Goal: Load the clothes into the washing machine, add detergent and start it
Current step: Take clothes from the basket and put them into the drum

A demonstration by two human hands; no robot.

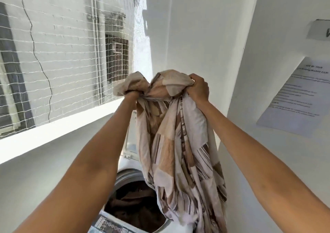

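Mid-frame, left hand [133,94] and right hand [199,88] both grip a bunched beige patterned sheet [176,134] above the open washing machine [125,177] at the bottom.

My sheet [178,143] drapes over the drum mouth [135,206] at lower centre; brown laundry [135,204] fills it, perhaps fully.

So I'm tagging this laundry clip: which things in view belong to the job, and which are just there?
Part of the job:
- patterned beige sheet, gripped by the left hand and the right hand
- washing machine, drum open
- brown laundry in the drum
- control panel

Just there:
- printed notice on the wall
- netting over the opening
- white ledge
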